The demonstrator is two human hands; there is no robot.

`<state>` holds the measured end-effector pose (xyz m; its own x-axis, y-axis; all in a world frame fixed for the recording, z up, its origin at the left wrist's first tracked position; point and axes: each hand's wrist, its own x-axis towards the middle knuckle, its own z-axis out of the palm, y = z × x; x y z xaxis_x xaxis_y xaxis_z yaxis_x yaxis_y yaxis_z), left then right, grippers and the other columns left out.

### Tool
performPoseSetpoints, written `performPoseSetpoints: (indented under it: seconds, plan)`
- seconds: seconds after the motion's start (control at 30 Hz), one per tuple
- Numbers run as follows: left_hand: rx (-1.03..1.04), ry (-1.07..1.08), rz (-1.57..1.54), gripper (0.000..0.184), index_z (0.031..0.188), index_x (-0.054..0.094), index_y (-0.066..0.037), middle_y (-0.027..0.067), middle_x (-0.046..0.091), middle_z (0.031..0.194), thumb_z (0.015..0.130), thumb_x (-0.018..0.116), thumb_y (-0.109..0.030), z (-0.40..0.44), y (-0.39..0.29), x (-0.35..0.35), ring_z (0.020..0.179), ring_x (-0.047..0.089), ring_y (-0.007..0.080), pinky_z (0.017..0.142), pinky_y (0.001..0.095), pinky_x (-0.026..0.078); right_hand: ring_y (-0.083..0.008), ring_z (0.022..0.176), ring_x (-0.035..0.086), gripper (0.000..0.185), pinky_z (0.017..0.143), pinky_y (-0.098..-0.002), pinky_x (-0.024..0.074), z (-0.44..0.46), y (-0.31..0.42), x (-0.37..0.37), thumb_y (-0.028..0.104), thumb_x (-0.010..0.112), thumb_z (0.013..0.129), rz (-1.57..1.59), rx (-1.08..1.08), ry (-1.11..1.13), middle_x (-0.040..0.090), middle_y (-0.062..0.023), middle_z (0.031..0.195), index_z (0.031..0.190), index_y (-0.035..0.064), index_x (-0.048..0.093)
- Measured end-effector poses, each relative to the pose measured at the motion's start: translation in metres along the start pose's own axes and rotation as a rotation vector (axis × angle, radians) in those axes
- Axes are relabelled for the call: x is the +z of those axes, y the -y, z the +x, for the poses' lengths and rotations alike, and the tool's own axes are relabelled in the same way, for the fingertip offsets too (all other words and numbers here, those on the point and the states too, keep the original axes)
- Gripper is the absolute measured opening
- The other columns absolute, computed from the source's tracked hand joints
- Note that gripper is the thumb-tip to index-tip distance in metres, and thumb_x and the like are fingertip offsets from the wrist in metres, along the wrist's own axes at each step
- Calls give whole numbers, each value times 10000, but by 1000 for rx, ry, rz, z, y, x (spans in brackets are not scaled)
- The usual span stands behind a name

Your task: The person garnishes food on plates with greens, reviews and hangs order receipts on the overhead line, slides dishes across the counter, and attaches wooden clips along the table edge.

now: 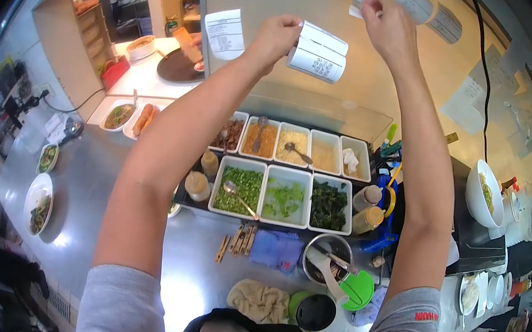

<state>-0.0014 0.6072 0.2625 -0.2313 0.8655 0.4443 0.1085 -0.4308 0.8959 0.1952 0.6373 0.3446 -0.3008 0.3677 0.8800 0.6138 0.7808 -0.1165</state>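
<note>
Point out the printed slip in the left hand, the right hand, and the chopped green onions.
Printed slip [317, 64]: head view, on its curled lower part.
Right hand [390, 28]: head view, on the back of the hand.
Chopped green onions [246, 182]: head view, near the middle of the chopped pieces.

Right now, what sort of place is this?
Probably a restaurant kitchen, at a plating station: white tubs of chopped greens and other toppings, printed slips that look like orders at the left hand, and a white bowl of food on the metal counter.
</note>
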Motion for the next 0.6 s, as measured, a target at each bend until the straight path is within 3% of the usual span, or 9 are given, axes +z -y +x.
performPoseSetpoints:
  seconds: [0.03, 0.13, 0.23, 0.33, 0.43, 0.47, 0.6]
  plan:
    - [52, -12, 6, 218, 985, 639, 27, 88, 641, 805, 889, 518, -127, -7, -3, -5, 693, 609, 155, 602, 289, 493, -194, 756, 615, 296, 656, -328, 474, -13, 4, -1, 286, 649, 794, 86, 95, 72, 637, -116, 789, 880, 4, 629]
    - [296, -99, 10, 224, 1015, 634, 24, 87, 645, 804, 889, 549, -140, -44, -19, -13, 693, 610, 136, 591, 270, 487, -166, 820, 581, 369, 725, -307, 444, -48, 28, -12, 401, 655, 813, 529, 589, 498, 629, -63, 869, 914, 47, 635]
    - [309, -154, 3, 204, 1015, 641, 8, 72, 650, 813, 892, 557, -133, -83, -34, -15, 696, 615, 116, 580, 244, 478, -135, 829, 560, 360, 750, -279, 423, -79, 38, -7, 419, 653, 824, 1008, 667, 590, 603, -15, 928, 975, 94, 614]
    - [274, -229, -136, 193, 1007, 649, 1, 43, 642, 797, 899, 553, -126, -114, -45, -18, 660, 584, 80, 558, 217, 454, -116, 843, 553, 347, 747, -273, 427, -104, 61, -9, 398, 662, 825, 1143, 728, 556, 596, -3, 953, 1002, 107, 595]
    - [287, -274, 2, 193, 1010, 650, 0, 16, 630, 782, 901, 555, -127, -144, -47, -24, 650, 543, 62, 567, 218, 441, -121, 863, 566, 470, 783, -277, 371, -129, 81, -6, 449, 713, 763, 1258, 778, 522, 621, -34, 927, 1039, 86, 596]
    - [354, -303, -63, 191, 1014, 654, -2, 1, 614, 754, 893, 562, -118, -146, -37, -24, 660, 512, 57, 592, 214, 429, -124, 882, 569, 399, 815, -291, 387, -136, 90, -8, 359, 719, 783, 1314, 776, 512, 634, -35, 935, 1041, 73, 615]
    - [325, -337, -10, 176, 995, 673, -14, 2, 601, 760, 861, 593, -95, -178, -43, -34, 691, 507, 57, 624, 206, 424, -130, 902, 574, 300, 885, -300, 409, -158, 115, -17, 209, 726, 783, 1411, 675, 541, 655, -44, 941, 1023, 45, 650]
